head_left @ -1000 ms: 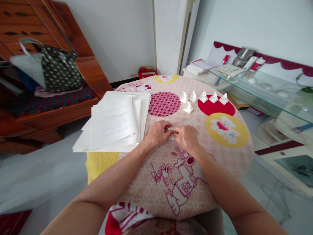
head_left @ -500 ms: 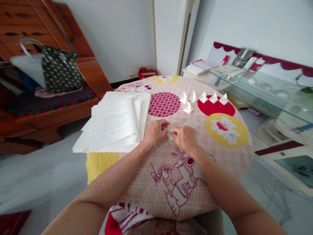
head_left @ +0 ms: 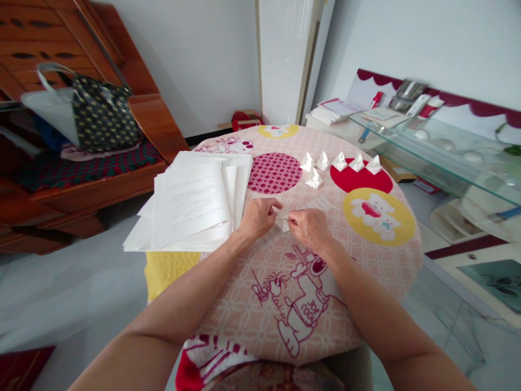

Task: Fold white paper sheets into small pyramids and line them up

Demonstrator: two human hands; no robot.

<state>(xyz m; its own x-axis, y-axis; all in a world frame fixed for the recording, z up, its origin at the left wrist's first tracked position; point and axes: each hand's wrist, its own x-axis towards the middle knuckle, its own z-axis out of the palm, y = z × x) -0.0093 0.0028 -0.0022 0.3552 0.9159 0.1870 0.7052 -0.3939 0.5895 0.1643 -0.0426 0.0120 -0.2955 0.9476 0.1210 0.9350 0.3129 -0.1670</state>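
Observation:
Between my two hands is a small folded piece of white paper (head_left: 283,221), just above the tablecloth. My left hand (head_left: 260,216) pinches its left side with thumb and fingertips. On the other side, my right hand (head_left: 308,225) is closed on the right edge. My fingers cover part of the paper, so its full shape is hidden. Farther back stand several small folded white paper boats (head_left: 313,178), some in a row across the red circle. A stack of white paper sheets (head_left: 191,201) lies beside my left hand, its top sheet faintly printed.
The round table has a pink patterned tablecloth (head_left: 378,266). To the right stands a glass shelf (head_left: 439,146) holding cups and papers. On the left, a wooden bench (head_left: 150,122) carries a dark patterned bag (head_left: 103,114). A yellow cloth (head_left: 171,271) hangs under the sheets.
Slightly more of the folded paper shows between my hands, with its edges spread a little wider. Both hands keep nearly the same place, and the whole view has shifted slightly.

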